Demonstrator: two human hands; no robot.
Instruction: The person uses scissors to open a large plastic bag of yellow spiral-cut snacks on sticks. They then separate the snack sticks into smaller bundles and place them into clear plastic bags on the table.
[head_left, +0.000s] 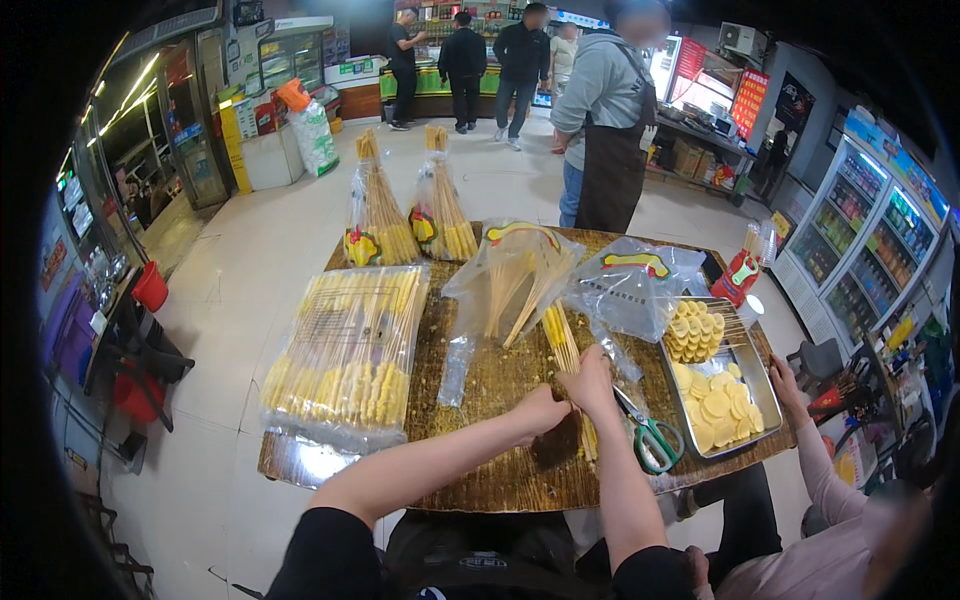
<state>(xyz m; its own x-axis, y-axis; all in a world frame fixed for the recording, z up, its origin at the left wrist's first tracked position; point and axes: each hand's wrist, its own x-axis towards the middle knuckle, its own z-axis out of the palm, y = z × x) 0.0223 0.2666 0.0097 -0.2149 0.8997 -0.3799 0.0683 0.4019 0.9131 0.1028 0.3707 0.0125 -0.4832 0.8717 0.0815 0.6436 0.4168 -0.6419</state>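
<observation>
A bundle of wooden skewers (562, 345) with yellow food on it lies lengthwise on the brown table (465, 480). My right hand (589, 382) is wrapped around the middle of this bundle. Close beside it on the left, my left hand (546, 411) has its fingers curled; whether it holds anything is hidden. Just beyond, an opened clear plastic bag (514, 262) has loose skewers in and under it. Green-handled scissors (651, 439) lie right of my right forearm.
Left lies a flat bag of packed skewers (345, 345); two bagged bundles (382, 202) stand at the far edge. Another plastic bag (637, 281) lies by a metal tray (731, 450) of yellow slices. A seated person's hand (787, 386) rests at the right edge. An aproned person (611, 120) stands beyond.
</observation>
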